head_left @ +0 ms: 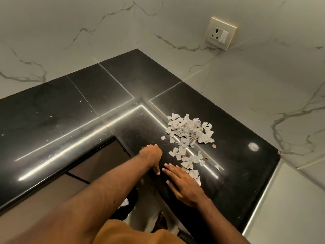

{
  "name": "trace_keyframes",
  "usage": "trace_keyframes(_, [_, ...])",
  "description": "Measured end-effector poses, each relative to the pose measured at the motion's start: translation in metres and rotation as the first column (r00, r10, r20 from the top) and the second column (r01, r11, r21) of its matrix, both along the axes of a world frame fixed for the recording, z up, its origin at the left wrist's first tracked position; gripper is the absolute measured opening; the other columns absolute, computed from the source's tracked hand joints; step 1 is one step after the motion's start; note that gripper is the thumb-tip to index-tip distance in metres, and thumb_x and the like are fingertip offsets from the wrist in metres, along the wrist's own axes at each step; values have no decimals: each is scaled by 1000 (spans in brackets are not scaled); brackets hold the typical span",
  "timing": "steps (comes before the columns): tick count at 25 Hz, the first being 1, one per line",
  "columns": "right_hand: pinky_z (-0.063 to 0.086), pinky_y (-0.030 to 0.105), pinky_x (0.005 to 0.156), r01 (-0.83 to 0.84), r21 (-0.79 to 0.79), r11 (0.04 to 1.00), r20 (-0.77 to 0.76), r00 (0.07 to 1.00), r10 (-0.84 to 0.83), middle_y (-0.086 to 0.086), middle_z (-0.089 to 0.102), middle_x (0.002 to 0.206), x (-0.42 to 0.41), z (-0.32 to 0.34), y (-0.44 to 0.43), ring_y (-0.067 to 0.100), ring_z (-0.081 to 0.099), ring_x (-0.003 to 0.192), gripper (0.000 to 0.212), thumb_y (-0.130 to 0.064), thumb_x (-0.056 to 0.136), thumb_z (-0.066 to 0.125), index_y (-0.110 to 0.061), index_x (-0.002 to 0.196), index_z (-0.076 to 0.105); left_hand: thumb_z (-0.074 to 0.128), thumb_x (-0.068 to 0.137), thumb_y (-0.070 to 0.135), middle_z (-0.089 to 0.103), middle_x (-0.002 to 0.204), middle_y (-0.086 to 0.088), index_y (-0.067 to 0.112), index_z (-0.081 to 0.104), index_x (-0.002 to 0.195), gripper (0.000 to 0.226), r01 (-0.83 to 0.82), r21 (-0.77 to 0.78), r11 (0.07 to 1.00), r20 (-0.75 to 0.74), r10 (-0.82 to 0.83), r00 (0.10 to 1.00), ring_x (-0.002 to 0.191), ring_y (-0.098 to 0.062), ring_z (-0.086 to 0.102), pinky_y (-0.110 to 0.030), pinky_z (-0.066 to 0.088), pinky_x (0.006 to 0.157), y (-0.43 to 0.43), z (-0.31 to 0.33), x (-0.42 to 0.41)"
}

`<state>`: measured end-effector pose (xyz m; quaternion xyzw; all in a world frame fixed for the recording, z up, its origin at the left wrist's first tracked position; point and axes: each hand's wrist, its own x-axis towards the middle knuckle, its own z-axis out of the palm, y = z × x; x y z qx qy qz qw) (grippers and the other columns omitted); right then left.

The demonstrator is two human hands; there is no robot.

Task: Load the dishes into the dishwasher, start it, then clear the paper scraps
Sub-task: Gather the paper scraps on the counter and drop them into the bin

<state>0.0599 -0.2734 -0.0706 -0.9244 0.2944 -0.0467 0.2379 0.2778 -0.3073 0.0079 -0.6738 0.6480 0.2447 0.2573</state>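
Note:
A loose pile of torn white paper scraps [189, 131] lies on the black stone counter [70, 110], with a trail of scraps [190, 160] running toward me. My right hand [184, 184] rests flat on the counter with straight fingers, its far edge touching the nearest scraps. My left hand [152, 155] is just left of the trail, back up, fingers curled under and thumb pointing toward me. Its palm is hidden, so I cannot tell whether it holds anything.
The counter forms an L in a corner of white marble walls, with a wall socket [220, 33] above it. Below the counter's inner edge is a dark container [130, 199] with white paper [125, 202] in it, and brown floor tiles [98, 164].

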Motion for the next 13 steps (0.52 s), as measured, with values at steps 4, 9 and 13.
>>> trace_keyframes(4, [21,40,129,133,71,989,47,990,-136,-14,17,173,-1,4,-30,-1,7,158,55,-46,113,34,-32,164,25,92,66,56,57,137,-13,7,58,139,94,129,55,990,73,-133,988,127,-35,58,-53,56,99,-17,5,-14])
trace_keyframes(9, [22,41,129,359,-35,933,266,903,-338,-9,32,168,-6,23,-30,5,22,156,47,-38,111,46,-27,157,42,95,62,52,62,129,-9,8,59,135,92,162,94,982,79,-169,982,118,-33,63,-50,58,96,-31,8,-19])
trace_keyframes(13, [6,50,130,814,75,576,166,559,-812,-5,3,175,-42,10,-39,14,1,161,70,-58,108,35,-27,167,12,96,64,46,61,129,-10,6,58,135,90,171,137,976,62,-180,982,117,-33,64,-51,58,96,-38,10,-22])
